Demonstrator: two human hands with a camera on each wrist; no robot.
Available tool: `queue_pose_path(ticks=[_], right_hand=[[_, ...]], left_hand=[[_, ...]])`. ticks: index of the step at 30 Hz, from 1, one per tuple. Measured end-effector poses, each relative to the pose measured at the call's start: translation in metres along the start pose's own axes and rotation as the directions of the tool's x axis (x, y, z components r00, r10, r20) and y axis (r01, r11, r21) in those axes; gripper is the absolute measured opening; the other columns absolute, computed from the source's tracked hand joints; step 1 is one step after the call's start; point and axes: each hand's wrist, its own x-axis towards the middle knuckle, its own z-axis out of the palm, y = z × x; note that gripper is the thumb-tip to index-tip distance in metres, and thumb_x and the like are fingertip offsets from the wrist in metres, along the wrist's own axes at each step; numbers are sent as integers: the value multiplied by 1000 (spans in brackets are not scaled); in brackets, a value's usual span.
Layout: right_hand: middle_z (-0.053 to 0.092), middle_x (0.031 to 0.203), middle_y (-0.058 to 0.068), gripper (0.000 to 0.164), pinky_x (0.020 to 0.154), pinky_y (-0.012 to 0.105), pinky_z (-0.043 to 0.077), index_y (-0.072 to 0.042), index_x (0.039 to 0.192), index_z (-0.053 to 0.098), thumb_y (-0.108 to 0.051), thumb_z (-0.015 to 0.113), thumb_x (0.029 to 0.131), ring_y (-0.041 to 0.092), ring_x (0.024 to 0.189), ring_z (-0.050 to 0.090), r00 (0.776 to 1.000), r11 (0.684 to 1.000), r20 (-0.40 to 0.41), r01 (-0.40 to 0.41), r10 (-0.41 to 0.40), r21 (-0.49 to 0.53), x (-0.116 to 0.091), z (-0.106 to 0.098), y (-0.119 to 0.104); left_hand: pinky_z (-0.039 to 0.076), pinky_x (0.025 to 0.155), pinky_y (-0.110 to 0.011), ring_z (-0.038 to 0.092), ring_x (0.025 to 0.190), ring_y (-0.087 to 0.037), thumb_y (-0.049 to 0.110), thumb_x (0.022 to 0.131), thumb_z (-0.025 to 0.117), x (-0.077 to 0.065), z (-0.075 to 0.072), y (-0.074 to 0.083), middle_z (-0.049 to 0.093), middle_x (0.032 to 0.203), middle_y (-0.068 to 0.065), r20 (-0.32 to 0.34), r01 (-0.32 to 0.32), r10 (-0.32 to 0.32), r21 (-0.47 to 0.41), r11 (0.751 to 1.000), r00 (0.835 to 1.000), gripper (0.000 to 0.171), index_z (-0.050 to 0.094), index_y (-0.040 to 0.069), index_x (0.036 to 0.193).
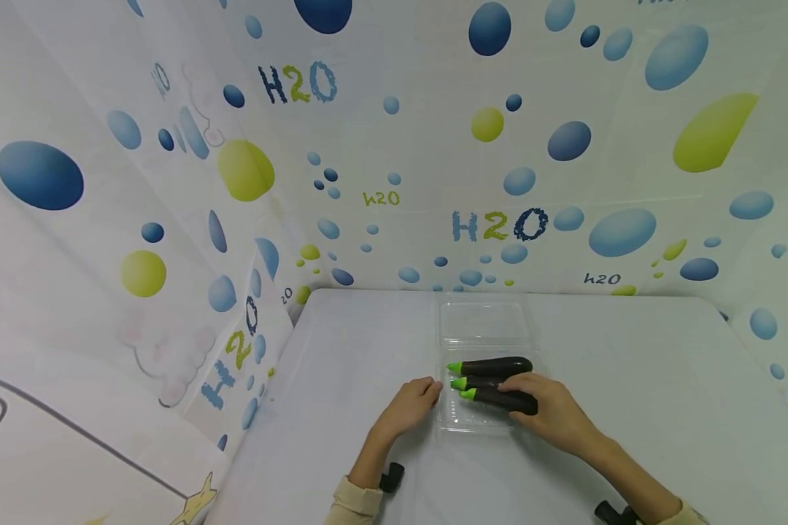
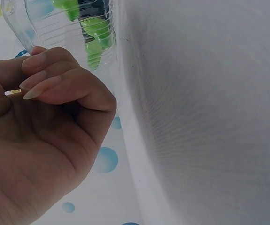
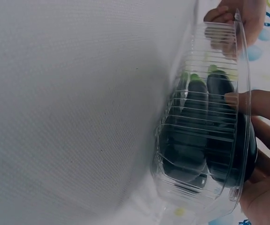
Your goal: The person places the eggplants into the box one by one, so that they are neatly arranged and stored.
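A clear plastic clamshell box (image 1: pixel 466 421) lies on the table with its lid (image 1: pixel 482 321) folded back. Three dark toy-like eggplants with bright green tips show in the head view: a far one (image 1: pixel 499 367), a middle one (image 1: pixel 482 382) and a near one (image 1: pixel 499 398). My right hand (image 1: pixel 554 412) grips the near eggplant by its thick right end, thumb on the near side and fingers over the top. At the box's left edge, my left hand (image 1: pixel 410 403) pinches the rim with curled fingers. Ribbed box walls (image 3: pixel 219 47) partly veil the eggplants in the right wrist view.
A white-covered table (image 1: pixel 354 350) surrounds the box. Behind it and at the left hang white sheets (image 1: pixel 420 146) printed with blue and green dots. Black wrist devices (image 1: pixel 392 477) sit on both forearms.
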Motion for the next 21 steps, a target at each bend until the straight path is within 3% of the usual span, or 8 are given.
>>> queue_pose_path(ticks=[21], right_hand=[[72,114,-5,49,93,49,54,-20,113,76,-7,96,71,21,110,66,996,997,78,-45,50,-54,5,4,-3]], left_hand=[[33,55,-26,40,60,-9,30,112,46,-1,-1,-2,45,67,6,3,-16,16,8,1000,1000,37,54,14,79]])
